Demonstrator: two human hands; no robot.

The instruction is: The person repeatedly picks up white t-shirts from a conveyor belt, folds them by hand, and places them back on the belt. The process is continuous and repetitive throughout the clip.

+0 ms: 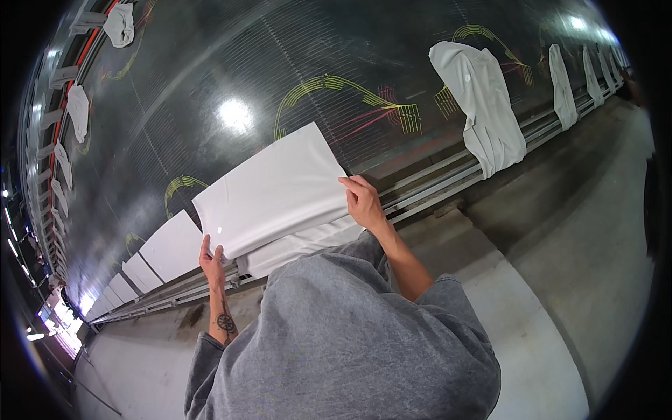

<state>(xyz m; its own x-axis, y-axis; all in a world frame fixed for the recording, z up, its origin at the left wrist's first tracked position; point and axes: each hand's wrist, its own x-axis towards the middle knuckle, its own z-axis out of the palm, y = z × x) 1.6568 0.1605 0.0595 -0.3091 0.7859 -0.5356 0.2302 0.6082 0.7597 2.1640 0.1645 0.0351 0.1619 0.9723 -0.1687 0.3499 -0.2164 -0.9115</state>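
A white fabric panel (273,189) lies on the dark table top before me, its near part folded or hanging over the metal rail at the edge. My left hand (212,260) pinches its near left corner, close to a small white sticker (219,230). At the right edge of the panel, my right hand (362,202) holds the cloth between thumb and fingers. Below, a wrinkled part of white cloth (304,244) shows between the panel and my grey shirt. Yellow and red marked lines (325,81) run across the table top beyond the panel.
To the right, a crumpled white cloth (483,105) drapes over the table edge, with several more farther along. Flat white panels (170,247) lie in a row to the left. Metal rails (436,194) border the table. More white cloths (119,25) lie along the far edge.
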